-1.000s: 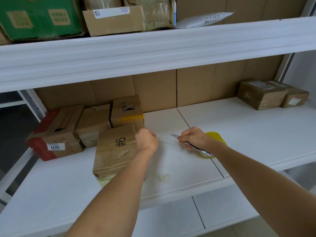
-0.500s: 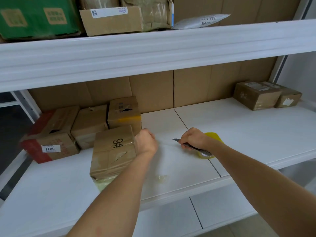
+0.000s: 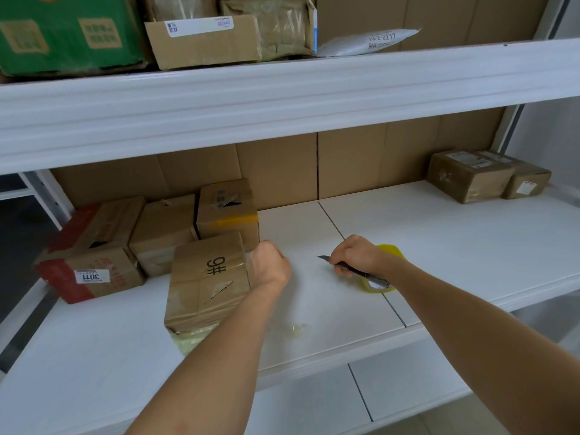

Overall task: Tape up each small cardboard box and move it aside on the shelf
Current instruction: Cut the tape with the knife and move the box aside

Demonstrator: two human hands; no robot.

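1. The white shelf (image 3: 439, 246) carries everything I work on; I place the rest relative to the box marked "9#" on it.
2. The green carton (image 3: 62, 32) sits on the upper shelf, high above and to the left of the 9# box, with a brown carton (image 3: 204, 45) and a white mailer bag (image 3: 367, 42) to its right.
3. The 9# box (image 3: 207, 284) lies near the front edge of the shelf, left of centre, glossy tape across its top and a torn patch in the cardboard.
4. Three small boxes stand behind the 9# box: the red-edged box with a "3011" label (image 3: 91, 265) to its left, a plain box (image 3: 163, 233) just behind it, and a box with a yellow tape band (image 3: 227, 211) touching its far right corner.
5. Two taped boxes (image 3: 470, 177) sit side by side far to the right of the 9# box, against the back wall.
6. My left hand (image 3: 270, 265) is curled into a fist against the right edge of the 9# box; I cannot tell whether it pinches a tape end.
7. My right hand (image 3: 357, 255), well right of the 9# box, grips a utility knife (image 3: 351, 270), blade pointing left toward that box.
8. The yellow tape roll (image 3: 389, 251) lies on the shelf behind my right hand, partly hidden by my wrist.
9. A crumpled scrap of clear tape (image 3: 296, 328) lies on the shelf just right of the 9# box's near corner.
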